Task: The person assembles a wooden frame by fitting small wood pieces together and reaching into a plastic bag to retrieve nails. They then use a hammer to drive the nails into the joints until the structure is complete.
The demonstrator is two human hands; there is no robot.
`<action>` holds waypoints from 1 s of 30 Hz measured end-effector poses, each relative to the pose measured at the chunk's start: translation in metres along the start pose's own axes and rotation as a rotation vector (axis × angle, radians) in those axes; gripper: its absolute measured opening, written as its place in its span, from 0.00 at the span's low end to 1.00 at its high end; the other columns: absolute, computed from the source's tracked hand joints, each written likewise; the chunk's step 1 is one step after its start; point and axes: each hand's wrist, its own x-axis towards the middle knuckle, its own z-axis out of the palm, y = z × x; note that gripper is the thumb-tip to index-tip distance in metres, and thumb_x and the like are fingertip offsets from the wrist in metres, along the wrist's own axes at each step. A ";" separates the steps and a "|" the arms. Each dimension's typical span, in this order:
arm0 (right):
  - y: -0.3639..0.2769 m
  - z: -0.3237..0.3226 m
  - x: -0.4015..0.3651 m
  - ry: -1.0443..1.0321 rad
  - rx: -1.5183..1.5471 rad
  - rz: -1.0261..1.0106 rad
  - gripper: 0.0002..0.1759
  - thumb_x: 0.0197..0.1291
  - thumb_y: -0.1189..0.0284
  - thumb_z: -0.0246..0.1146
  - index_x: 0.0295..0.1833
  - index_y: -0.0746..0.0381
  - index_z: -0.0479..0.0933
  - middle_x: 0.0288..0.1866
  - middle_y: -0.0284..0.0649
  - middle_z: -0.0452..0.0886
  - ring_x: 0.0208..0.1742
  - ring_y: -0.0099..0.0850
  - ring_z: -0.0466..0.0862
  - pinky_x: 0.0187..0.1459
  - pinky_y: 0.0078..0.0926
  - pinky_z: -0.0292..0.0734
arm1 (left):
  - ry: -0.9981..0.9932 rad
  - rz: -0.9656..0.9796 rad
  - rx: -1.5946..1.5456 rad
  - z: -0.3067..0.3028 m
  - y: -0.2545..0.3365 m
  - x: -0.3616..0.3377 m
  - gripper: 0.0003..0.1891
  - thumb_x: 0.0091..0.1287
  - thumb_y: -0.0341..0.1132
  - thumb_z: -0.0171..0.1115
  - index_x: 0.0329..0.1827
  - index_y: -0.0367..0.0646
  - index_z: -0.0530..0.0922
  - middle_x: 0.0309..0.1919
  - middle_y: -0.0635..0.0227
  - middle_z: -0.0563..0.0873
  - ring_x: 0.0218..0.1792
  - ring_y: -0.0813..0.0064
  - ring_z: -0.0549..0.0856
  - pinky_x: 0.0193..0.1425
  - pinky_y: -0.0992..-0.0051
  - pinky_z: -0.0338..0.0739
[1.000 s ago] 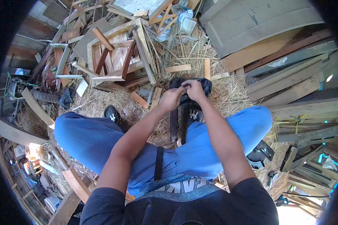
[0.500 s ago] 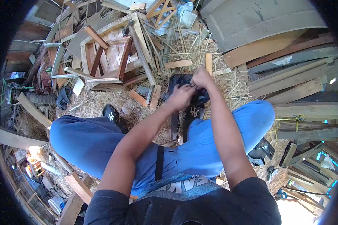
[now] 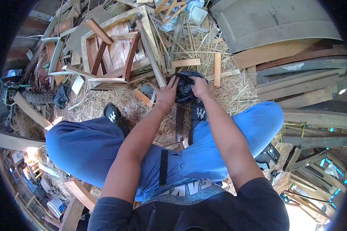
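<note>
Bag, black plastic, crumpled (image 3: 186, 91): sitting low between the two hands, just beyond the right shoe (image 3: 199, 114), above ground strewn with straw (image 3: 241, 96).

Left hand (image 3: 166, 95): lying along the bag's left edge and touching it; fingers spreading open, closing around nothing.

Right hand (image 3: 200, 88): resting at the bag's upper right edge and touching it; fingers bending toward the plastic. Whether they are pinching it cannot be told, since the hand is covering the contact.

Bar, dark, narrow (image 3: 179, 125): extending from beneath the bag toward the seated person, beside the right shoe.

Left shoe, black, with white lettering (image 3: 112, 116): standing well apart from the bag, by the left knee, which blue trousers (image 3: 85, 148) are covering.

Board, short, pale (image 3: 186, 62): lying flat just beyond the bag.

Board, narrow, orange-toned (image 3: 217, 70): lying near the right hand, pointing away from the person.

Frame, wooden, angular (image 3: 116, 34): occupying the ground beyond the left hand, with a round post (image 3: 148, 52) leaning along its right side.

Panel, large, grey (image 3: 277, 21): filling the far right, above stacked planks (image 3: 300, 84).
</note>
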 end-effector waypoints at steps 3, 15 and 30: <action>-0.005 0.008 -0.001 -0.016 -0.012 -0.052 0.27 0.63 0.76 0.65 0.69 0.53 0.80 0.58 0.54 0.86 0.59 0.53 0.85 0.63 0.46 0.81 | -0.156 -0.070 -0.027 -0.001 -0.005 0.002 0.45 0.70 0.41 0.65 0.88 0.63 0.48 0.86 0.90 0.50 0.52 0.71 0.90 0.69 0.10 0.41; -0.021 0.007 -0.008 -0.107 -0.146 0.040 0.22 0.58 0.71 0.75 0.59 0.59 0.84 0.55 0.52 0.87 0.59 0.51 0.85 0.62 0.46 0.80 | -0.224 -0.064 -0.136 -0.012 -0.016 -0.005 0.50 0.64 0.54 0.72 0.87 0.63 0.53 0.86 0.87 0.53 0.80 0.58 0.63 0.75 0.19 0.47; -0.009 0.003 -0.019 0.162 0.188 -0.032 0.10 0.62 0.63 0.73 0.40 0.58 0.90 0.38 0.55 0.88 0.43 0.51 0.89 0.48 0.46 0.82 | -0.127 0.048 -0.315 -0.002 -0.022 -0.028 0.35 0.69 0.51 0.66 0.80 0.58 0.68 0.85 0.69 0.56 0.82 0.44 0.58 0.79 0.28 0.52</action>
